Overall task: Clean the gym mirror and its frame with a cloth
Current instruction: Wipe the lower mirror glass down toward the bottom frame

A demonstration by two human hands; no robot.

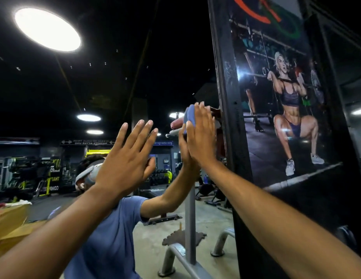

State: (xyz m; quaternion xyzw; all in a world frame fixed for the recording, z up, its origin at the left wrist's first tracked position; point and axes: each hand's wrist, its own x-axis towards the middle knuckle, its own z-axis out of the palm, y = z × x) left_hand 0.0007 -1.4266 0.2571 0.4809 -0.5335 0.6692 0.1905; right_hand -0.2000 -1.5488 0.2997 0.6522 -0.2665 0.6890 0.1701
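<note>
The gym mirror fills the left and centre of the head view and reflects the dark gym and a person in a blue shirt. Its black frame runs upright along the mirror's right edge. A blue cloth lies flat on the glass just left of that frame. My right hand presses the cloth against the mirror with straight fingers. My left hand is raised to the left of it, fingers spread and straight, palm toward the glass, holding nothing.
A glossy fitness poster stands right of the frame, angled toward me. The mirror reflects round ceiling lights, weight racks, a grey metal stand and cardboard boxes at the lower left.
</note>
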